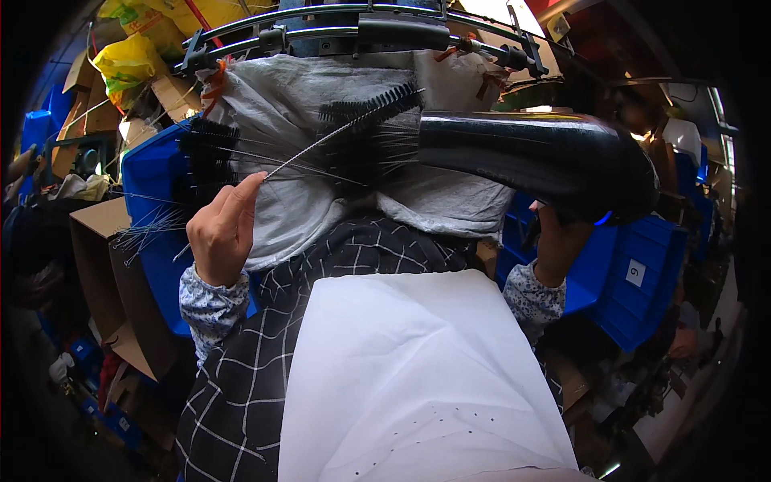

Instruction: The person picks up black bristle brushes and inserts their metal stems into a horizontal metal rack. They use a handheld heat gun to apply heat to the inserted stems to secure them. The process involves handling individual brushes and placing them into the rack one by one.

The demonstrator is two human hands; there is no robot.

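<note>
My left hand (pixel 225 229) pinches the thin twisted-wire stem of a black bristle brush (pixel 393 103) between thumb and fingertips. The brush slants up to the right, with its bristled end in front of the nozzle of a black hair dryer (pixel 530 153). My right hand (pixel 556 245) is closed round the dryer's handle, which is mostly hidden below its body. More black brushes (pixel 349 157) lie on white cloth (pixel 281 96) under the held one. Further brushes (pixel 210 153) sit at the left, above the blue bin (pixel 152 173), their wire stems (pixel 157 229) fanning out.
A metal rail (pixel 313 34) with clamps crosses the far edge. An open cardboard box (pixel 104 281) stands at the left, with yellow bags (pixel 132 64) behind. Blue bins (pixel 642 277) are at the right. A white apron (pixel 418 353) covers my lap.
</note>
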